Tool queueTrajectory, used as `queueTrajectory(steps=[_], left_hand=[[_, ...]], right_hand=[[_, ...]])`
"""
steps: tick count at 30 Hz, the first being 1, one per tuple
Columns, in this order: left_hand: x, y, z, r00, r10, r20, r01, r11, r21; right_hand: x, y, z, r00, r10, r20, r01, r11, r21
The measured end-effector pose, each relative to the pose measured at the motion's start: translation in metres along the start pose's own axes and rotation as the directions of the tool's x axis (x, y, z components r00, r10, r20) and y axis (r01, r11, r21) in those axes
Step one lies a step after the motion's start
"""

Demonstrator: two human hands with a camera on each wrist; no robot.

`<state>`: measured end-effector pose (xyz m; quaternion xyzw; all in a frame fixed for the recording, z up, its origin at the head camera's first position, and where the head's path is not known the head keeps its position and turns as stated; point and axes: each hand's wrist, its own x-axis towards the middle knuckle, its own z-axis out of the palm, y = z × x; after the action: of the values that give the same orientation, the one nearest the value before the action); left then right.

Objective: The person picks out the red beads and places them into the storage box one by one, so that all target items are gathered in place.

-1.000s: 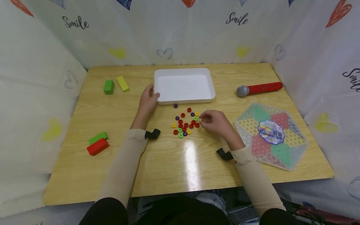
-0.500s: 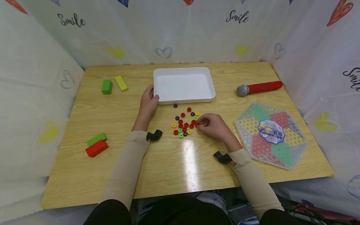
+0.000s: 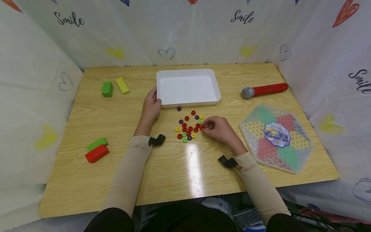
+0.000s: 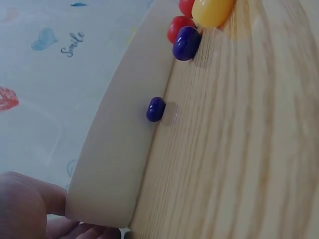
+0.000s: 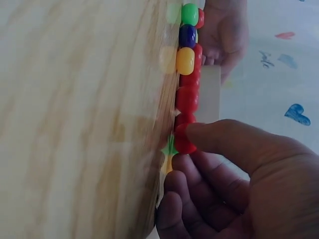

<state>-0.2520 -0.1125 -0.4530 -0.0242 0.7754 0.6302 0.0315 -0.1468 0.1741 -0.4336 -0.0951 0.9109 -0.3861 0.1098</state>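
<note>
Left hand (image 3: 151,108) grips the near-left corner of a shallow white tray (image 3: 188,87); in the left wrist view its thumb and fingers are on either side of the tray wall (image 4: 112,164). Below the tray lies a loose cluster of small ring-shaped beads in red, yellow, green and purple. A purple bead (image 4: 156,109) sits close to the tray's front wall. At the right of the cluster, the right hand (image 3: 217,129) pinches a red bead (image 5: 184,139) between thumb and fingertip, low over the wooden table (image 3: 162,180).
To the right are a red microphone (image 3: 265,90) and a hexagonal clear board (image 3: 276,158) with coloured sections. On the left stand a green block (image 3: 107,89), a yellow block (image 3: 122,85), and a red block (image 3: 97,153) against another green block (image 3: 97,144).
The right hand has moved slightly left and down onto a red bead at the cluster's edge and now pinches it. The left hand stays at the tray's corner. The head view has shifted slightly.
</note>
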Motion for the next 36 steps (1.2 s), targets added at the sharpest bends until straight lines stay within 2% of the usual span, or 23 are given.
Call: queueTrajectory(steps=[5,8,13,17,21,25,28,32,36], left_hand=[[-0.001,-0.003,-0.004,1.0,0.024,0.01,-0.024,0.999,-0.034],[0.001,-0.003,-0.007,0.999,0.031,0.011,-0.031,0.998,-0.055],[0.003,-0.003,-0.011,1.0,0.02,0.008,-0.02,0.998,-0.055],[0.002,-0.003,-0.014,1.0,-0.007,0.015,0.007,0.999,-0.05],[-0.002,-0.004,-0.012,0.999,-0.036,0.033,0.038,0.997,-0.068],[-0.005,-0.005,-0.013,0.998,-0.043,0.044,0.047,0.995,-0.093],[-0.005,-0.007,-0.014,0.998,-0.047,0.05,0.052,0.995,-0.09],[-0.006,-0.008,-0.018,0.998,-0.042,0.053,0.047,0.996,-0.078],[-0.009,-0.01,-0.02,0.998,-0.043,0.052,0.047,0.996,-0.076]], right_hand=[[0.006,-0.006,-0.01,1.0,-0.02,-0.009,0.02,1.0,-0.013],[0.02,-0.014,-0.025,0.999,-0.044,-0.017,0.044,0.999,-0.028],[0.059,-0.03,-0.053,0.999,-0.034,-0.033,0.032,0.998,-0.05],[0.094,-0.039,-0.072,0.999,0.035,-0.029,-0.036,0.999,-0.032],[0.129,-0.041,-0.084,0.994,0.11,0.012,-0.11,0.994,0.013],[0.161,-0.044,-0.088,0.982,0.188,0.031,-0.189,0.982,0.027],[0.178,-0.045,-0.085,0.966,0.256,0.028,-0.256,0.967,0.001],[0.193,-0.045,-0.077,0.948,0.317,0.02,-0.316,0.948,-0.036],[0.202,-0.045,-0.069,0.94,0.342,0.007,-0.339,0.935,-0.102]])
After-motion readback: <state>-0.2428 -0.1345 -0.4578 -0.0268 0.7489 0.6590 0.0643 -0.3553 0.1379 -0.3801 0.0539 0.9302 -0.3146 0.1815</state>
